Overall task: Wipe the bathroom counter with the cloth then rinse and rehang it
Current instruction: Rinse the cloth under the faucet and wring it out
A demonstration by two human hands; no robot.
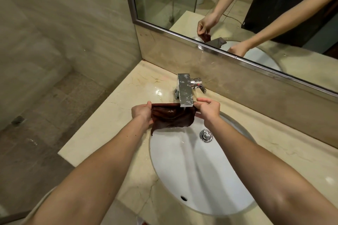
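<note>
Both hands hold a dark brown cloth (pixel 170 117) stretched between them, directly under the spout of the square chrome faucet (pixel 185 90). The left hand (pixel 141 112) has its grip closed on the cloth's left edge; the right hand (pixel 208 109) has its grip pinched on the right edge. The cloth looks wet and sags toward the person from both grips, over the far rim of the white sink (pixel 192 170). The drain plug (pixel 206 135) sits just nearer than the right grip. The beige marble counter (pixel 113 115) extends left of the left grip.
</note>
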